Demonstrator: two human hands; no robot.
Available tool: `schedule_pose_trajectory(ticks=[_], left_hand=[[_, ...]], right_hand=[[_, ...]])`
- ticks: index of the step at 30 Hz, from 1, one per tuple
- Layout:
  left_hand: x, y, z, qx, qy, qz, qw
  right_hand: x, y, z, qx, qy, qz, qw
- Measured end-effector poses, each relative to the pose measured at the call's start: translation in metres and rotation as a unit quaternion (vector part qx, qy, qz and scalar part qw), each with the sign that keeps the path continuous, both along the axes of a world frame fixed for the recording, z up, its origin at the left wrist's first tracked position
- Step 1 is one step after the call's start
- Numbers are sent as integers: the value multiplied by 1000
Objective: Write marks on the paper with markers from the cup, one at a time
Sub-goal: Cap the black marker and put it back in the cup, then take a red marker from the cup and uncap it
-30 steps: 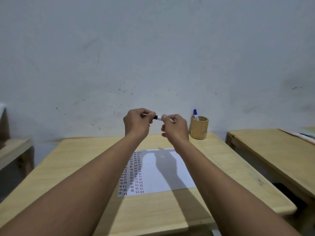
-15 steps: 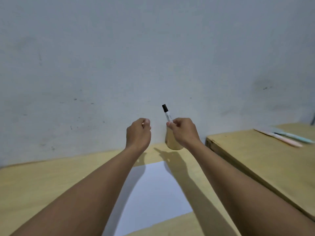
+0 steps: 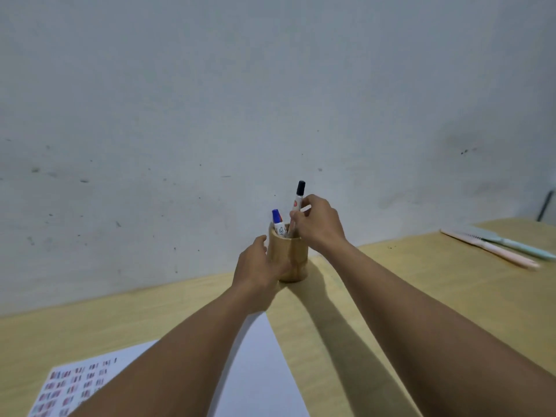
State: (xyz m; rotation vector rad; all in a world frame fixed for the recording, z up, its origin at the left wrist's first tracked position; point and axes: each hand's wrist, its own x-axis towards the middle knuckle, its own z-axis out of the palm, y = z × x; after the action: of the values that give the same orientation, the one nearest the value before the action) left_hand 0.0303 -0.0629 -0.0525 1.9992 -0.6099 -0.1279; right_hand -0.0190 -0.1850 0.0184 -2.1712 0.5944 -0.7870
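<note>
A bamboo cup [image 3: 296, 260] stands on the wooden table [image 3: 90, 329] near the wall. My left hand [image 3: 257, 270] grips its left side. My right hand [image 3: 319, 222] holds a black-capped marker [image 3: 298, 200] upright, its lower end inside the cup's mouth. A blue-capped marker [image 3: 277, 221] stands in the cup beside it. White paper [image 3: 258, 371] lies on the table under my forearms, with rows of small red, blue and dark marks [image 3: 69, 386] at its left.
A grey wall [image 3: 270, 100] rises right behind the cup. A second wooden table [image 3: 451, 266] adjoins at the right, with a pink pen [image 3: 493, 251] and a light blue pen [image 3: 517, 243] on it.
The black marker was capped between both hands, then my right hand carried it to the cup and lowered it in. My left hand moved over and took hold of the cup.
</note>
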Motion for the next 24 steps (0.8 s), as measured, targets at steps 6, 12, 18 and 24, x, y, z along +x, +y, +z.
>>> schedule_pose_trajectory(ticks=[6, 12, 18, 24], left_hand=[[-4, -11, -2, -14, -4, 2, 1000], [-3, -19, -8, -27, -8, 15, 999], [-1, -19, -10, -25, -13, 10, 1000], [3, -20, -14, -23, -19, 7, 1000]], right_hand=[[8, -7, -10, 3, 94, 30, 995], [9, -20, 1, -43, 111, 69, 990], [15, -22, 11, -111, 106, 141, 978], [22, -22, 16, -150, 144, 147, 967]])
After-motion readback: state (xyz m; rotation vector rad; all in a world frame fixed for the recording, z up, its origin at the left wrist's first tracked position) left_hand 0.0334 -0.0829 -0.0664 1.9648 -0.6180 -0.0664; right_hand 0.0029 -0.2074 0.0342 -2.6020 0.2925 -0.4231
